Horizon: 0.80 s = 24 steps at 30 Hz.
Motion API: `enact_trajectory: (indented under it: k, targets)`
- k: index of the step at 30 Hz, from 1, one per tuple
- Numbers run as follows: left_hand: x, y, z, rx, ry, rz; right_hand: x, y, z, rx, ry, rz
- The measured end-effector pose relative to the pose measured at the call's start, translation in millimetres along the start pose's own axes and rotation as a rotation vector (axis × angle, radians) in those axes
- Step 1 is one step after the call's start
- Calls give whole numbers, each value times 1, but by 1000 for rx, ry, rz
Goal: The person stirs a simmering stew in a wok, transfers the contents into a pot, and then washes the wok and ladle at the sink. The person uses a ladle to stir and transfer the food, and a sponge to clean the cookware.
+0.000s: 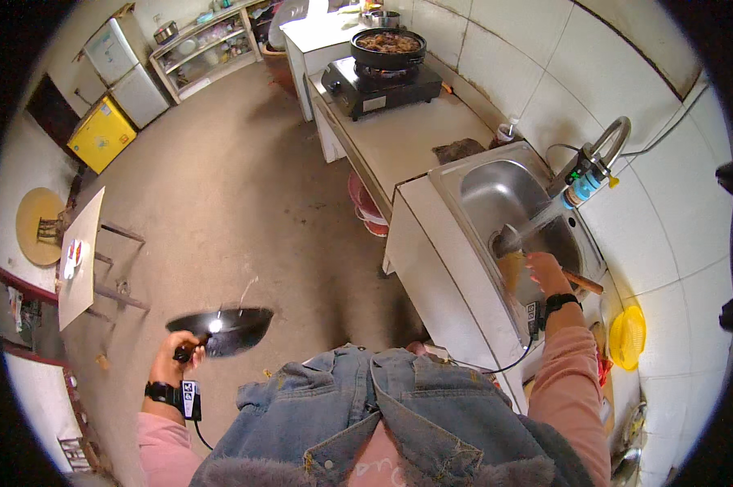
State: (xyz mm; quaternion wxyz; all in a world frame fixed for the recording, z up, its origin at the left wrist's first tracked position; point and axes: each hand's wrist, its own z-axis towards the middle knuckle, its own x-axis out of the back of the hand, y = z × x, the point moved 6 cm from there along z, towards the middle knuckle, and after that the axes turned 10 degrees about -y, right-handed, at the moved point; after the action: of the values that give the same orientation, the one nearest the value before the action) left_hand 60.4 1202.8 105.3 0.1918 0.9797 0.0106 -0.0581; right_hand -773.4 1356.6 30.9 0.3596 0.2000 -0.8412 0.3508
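Observation:
My left hand [186, 347] grips the handle of a black frying pan [240, 333], held tilted above the floor, away from the counter. A thin trail of liquid shows above its rim. Over the steel sink [472, 235], my right hand [548, 273] is closed around a wooden-handled metal utensil [584, 282]. The handle sticks out to the right of the hand, and a metal head [508, 238] lies toward the drain; its exact shape is unclear. A tan brush-like thing [510, 269] is beside my fingers. Water runs from the curved faucet [608, 150] into the sink.
A black pan of food [388, 49] sits on a lit stove [382, 85] further along the counter [399, 146]. Right of the sink is a yellow basket [628, 338]. At left stand a table [80, 284], a yellow chest [102, 134] and a fridge [127, 69]. Pink basins [366, 203] are under the counter.

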Motion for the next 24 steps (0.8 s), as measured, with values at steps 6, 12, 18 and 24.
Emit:
enact_trajectory:
  k: [6, 12, 18, 24]
  targets:
    - [111, -49, 67, -313, -99, -306, -1, -14, -15, 154, 35, -316]
    - [127, -40, 99, -362, -299, -150, -11, -46, -98, 113, 261, 1122]
    - [61, -11, 95, -756, -180, 1067, -75, -108, -201, -4, 334, 1248]
    - [16, 32, 175, -605, -651, 907, -152, -120, -319, -89, 272, 1430]
